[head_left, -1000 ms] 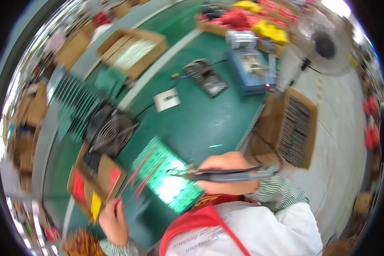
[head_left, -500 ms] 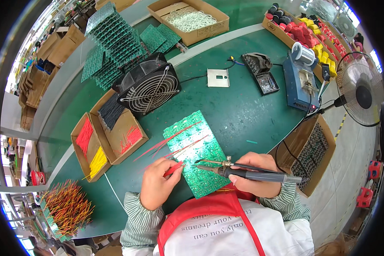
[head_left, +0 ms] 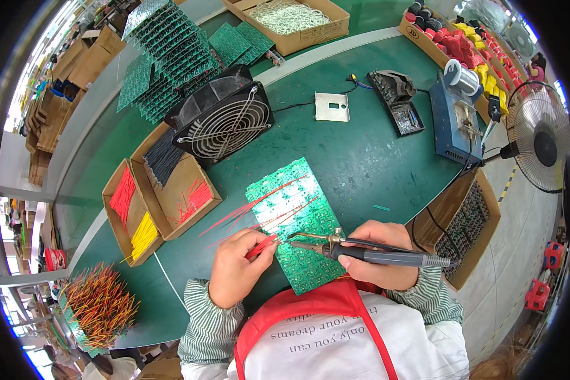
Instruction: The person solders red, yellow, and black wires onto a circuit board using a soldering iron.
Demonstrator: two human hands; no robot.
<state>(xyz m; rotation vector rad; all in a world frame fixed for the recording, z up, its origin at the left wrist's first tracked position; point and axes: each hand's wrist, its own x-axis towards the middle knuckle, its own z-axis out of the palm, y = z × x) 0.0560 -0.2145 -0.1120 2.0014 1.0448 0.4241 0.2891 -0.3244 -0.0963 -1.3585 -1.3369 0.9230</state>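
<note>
A green circuit board panel (head_left: 313, 269) lies tilted on the table in front of me. My left hand (head_left: 237, 266) is at the panel's left edge, its fingers pinching a small bundle of red wires (head_left: 263, 246). My right hand (head_left: 383, 250) grips a soldering iron (head_left: 396, 258) with a solder feed tube clamped along it. The iron's tip points left, over the panel and close to the wire ends; I cannot tell whether it touches. Several more red wires (head_left: 250, 206) lie across the upper part of the panel and stick out past its left side.
Left are boxes of black, red and yellow wires (head_left: 144, 235) and a wired board bundle (head_left: 99, 307). A black fan (head_left: 225, 126) stands before stacked boards (head_left: 171, 47). Rightward are a metal plate (head_left: 331, 107), a black tray (head_left: 406, 120), a blue solder feeder (head_left: 453, 123) and a standing fan (head_left: 544, 145).
The whole view has shifted slightly. My left hand's red wires have moved a little relative to the iron's tip. Both hands keep their grip.
</note>
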